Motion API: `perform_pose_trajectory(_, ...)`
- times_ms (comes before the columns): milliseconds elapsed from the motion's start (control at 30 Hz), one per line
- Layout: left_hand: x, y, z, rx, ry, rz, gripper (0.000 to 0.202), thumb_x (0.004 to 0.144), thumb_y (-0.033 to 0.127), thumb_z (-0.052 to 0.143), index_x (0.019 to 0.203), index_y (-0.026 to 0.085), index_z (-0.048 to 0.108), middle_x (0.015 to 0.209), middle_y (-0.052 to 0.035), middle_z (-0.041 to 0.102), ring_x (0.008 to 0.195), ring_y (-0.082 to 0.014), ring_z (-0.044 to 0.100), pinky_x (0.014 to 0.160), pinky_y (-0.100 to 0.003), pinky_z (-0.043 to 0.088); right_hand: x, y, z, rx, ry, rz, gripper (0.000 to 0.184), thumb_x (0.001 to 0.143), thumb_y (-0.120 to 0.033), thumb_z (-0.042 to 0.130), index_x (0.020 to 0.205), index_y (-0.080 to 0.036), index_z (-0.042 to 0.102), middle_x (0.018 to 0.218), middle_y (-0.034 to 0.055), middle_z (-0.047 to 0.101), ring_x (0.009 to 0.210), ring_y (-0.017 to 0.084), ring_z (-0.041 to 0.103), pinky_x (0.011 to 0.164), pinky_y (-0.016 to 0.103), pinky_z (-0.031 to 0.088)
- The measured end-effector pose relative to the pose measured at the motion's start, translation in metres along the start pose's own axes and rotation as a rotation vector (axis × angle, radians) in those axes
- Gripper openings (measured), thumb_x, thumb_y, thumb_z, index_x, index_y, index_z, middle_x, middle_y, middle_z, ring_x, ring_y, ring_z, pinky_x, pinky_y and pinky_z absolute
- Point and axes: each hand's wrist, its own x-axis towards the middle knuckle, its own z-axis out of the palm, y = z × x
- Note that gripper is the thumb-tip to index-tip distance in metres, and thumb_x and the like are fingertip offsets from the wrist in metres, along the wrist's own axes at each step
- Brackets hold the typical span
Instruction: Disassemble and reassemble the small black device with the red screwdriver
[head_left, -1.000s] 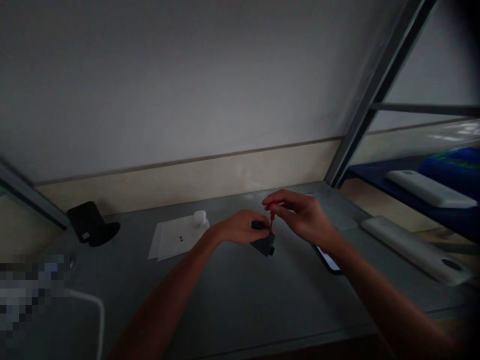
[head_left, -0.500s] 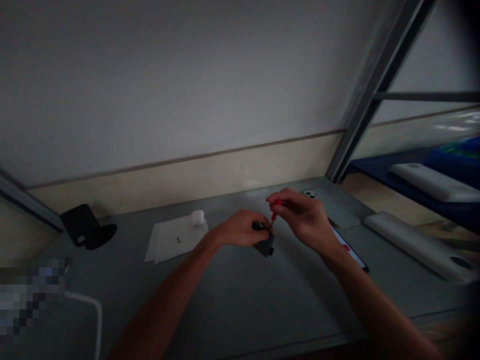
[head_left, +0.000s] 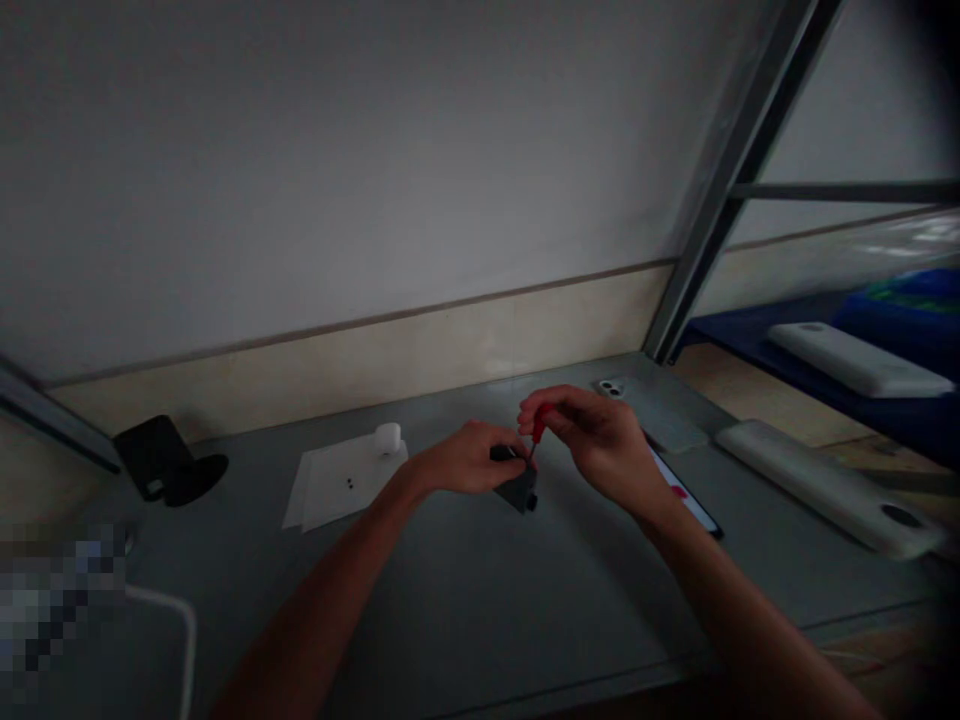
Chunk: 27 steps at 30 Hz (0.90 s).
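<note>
My left hand point(head_left: 474, 458) is closed around a small dark box-like device point(head_left: 517, 490) on the grey table, and a black knob sticks out at its near right corner. Between the fingers of my right hand point(head_left: 592, 430) is a screwdriver point(head_left: 541, 415) with a red handle. Its thin shaft points down to the device's upper edge beside my left fingertips; the very tip is hidden. Left of my hands lie white paper sheets point(head_left: 322, 490) carrying several tiny dark pieces point(head_left: 349, 484), perhaps screws, and a small white rounded case point(head_left: 388, 438).
At the far left stands a black stand point(head_left: 157, 460) with a round base. A lit phone point(head_left: 697, 510) lies beside my right forearm, with a clear phone case point(head_left: 671, 425) behind it. A long pale object point(head_left: 825, 485) is at the right, below a blue shelf point(head_left: 727, 335).
The whole view has shifted slightly. My right hand and the screwdriver have tilted a little, while the shaft stays at the device. My left hand keeps its hold.
</note>
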Motion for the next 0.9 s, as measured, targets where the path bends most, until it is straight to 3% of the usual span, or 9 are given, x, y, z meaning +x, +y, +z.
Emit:
perform_pose_trajectory(67,0.0003,-0.0010,-0.0002,0.012,0.005,0.002,0.017,0.093,0.020,0.058,0.100,0.018,0.073,0.095,-0.0032,0.076,0.089,-0.0160,0.070,0.084,-0.026,0.050,-0.0005,0.0014,0.0005,-0.025,0.001,-0.016,0.018,0.097,-0.025,0.056,0.103,-0.020,0.071,0.095,0.0059,0.071,0.084,0.018,0.067,0.076,0.033,0.055)
perform_pose_trajectory(200,0.0011,0.0002,-0.0006,0.028,0.013,0.001,0.015,0.092,0.017,0.059,0.098,0.019,0.073,0.095,-0.0027,0.076,0.091,-0.0156,0.070,0.087,-0.026,0.050,0.0000,0.0074,0.0045,-0.093,0.144,-0.058,0.015,0.089,-0.023,0.067,0.102,-0.023,0.073,0.101,0.0056,0.068,0.084,0.018,0.065,0.077,0.034,0.055)
perform_pose_trajectory(300,0.0012,0.0023,-0.0009,0.034,0.004,-0.005,0.016,0.091,0.016,0.060,0.100,0.019,0.073,0.096,-0.0029,0.076,0.091,-0.0159,0.071,0.087,-0.027,0.049,-0.0006,0.0085,0.0054,0.004,0.116,-0.007,0.019,0.093,-0.023,0.060,0.108,-0.022,0.071,0.092,0.0042,0.068,0.077,0.017,0.065,0.074,0.034,0.055)
perform_pose_trajectory(400,0.0008,0.0028,-0.0006,0.043,0.011,-0.001,0.016,0.091,0.015,0.059,0.099,0.018,0.073,0.097,-0.0027,0.076,0.090,-0.0157,0.071,0.087,-0.027,0.049,-0.0015,0.0067,0.0053,0.037,0.047,0.008,0.020,0.096,-0.026,0.055,0.110,-0.022,0.070,0.096,0.0056,0.071,0.084,0.019,0.067,0.078,0.036,0.056)
perform_pose_trajectory(567,0.0004,0.0014,0.0000,0.045,0.024,0.013,0.017,0.090,0.014,0.058,0.098,0.018,0.072,0.096,-0.0020,0.076,0.090,-0.0148,0.070,0.087,-0.026,0.049,-0.0002,0.0076,0.0055,-0.084,0.147,-0.026,0.017,0.088,-0.024,0.067,0.104,-0.023,0.073,0.102,0.0061,0.069,0.086,0.019,0.066,0.078,0.035,0.056)
perform_pose_trajectory(700,0.0002,0.0030,-0.0007,0.047,0.016,0.022,0.016,0.091,0.015,0.058,0.099,0.018,0.072,0.095,-0.0017,0.076,0.088,-0.0144,0.070,0.084,-0.025,0.050,0.0000,0.0082,0.0028,0.049,0.089,0.048,0.017,0.093,-0.025,0.060,0.104,-0.020,0.071,0.089,0.0052,0.071,0.079,0.018,0.068,0.076,0.035,0.056)
perform_pose_trajectory(767,0.0003,0.0033,-0.0005,0.038,0.015,0.018,0.016,0.091,0.015,0.058,0.099,0.019,0.071,0.095,-0.0015,0.075,0.088,-0.0143,0.069,0.084,-0.025,0.051,-0.0001,0.0080,0.0020,0.042,0.074,0.047,0.017,0.093,-0.027,0.061,0.104,-0.020,0.071,0.094,0.0060,0.073,0.084,0.019,0.068,0.079,0.036,0.056)
perform_pose_trajectory(900,0.0003,0.0001,0.0014,-0.011,0.038,0.021,0.015,0.090,0.015,0.058,0.100,0.019,0.069,0.098,-0.0030,0.075,0.090,-0.0149,0.070,0.085,-0.026,0.051,-0.0002,0.0087,0.0024,-0.062,0.161,0.029,0.015,0.087,-0.026,0.068,0.101,-0.022,0.072,0.101,0.0060,0.072,0.089,0.020,0.068,0.081,0.036,0.056)
